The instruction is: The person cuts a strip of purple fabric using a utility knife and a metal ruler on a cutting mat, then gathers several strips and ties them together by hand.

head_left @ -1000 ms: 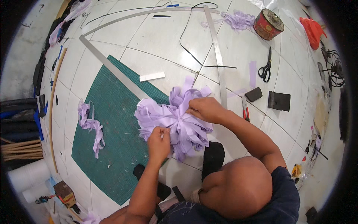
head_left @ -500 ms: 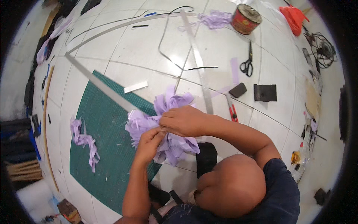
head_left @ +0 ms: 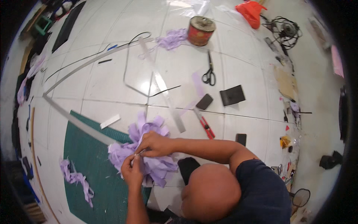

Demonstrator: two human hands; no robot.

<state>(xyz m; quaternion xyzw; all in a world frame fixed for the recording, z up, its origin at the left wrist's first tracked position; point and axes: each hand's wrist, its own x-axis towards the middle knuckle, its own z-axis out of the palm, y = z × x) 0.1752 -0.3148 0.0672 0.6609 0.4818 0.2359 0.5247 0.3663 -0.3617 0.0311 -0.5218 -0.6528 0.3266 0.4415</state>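
A gathered bunch of lilac fabric strips (head_left: 160,164) fans out in loops beneath both hands. My left hand (head_left: 132,171) is closed at the near left of the bunch, its thumb and fingertips pinched on the fabric. From the right my right hand (head_left: 156,144) reaches over the middle, fingers bent and pinching the strips too. The fingertips of both hands meet, and what exactly lies between them is too small to make out. Below the bunch, a green cutting mat (head_left: 99,198) covers the floor, with a loose tangle of lilac strips (head_left: 77,177) on it.
Across the white tiles lie a bent metal strip (head_left: 78,127), a black cord (head_left: 128,84), scissors (head_left: 209,74), a red box cutter (head_left: 205,126), a dark square piece (head_left: 232,95) and a small dark block (head_left: 204,101). A round red tin (head_left: 201,31) stands farther off. A wooden stick (head_left: 34,160) lies left.
The whole view has shifted, so floor objects appear farther left and lower. Both hands stay pinched on the lilac bunch, with the fingertips slightly rearranged.
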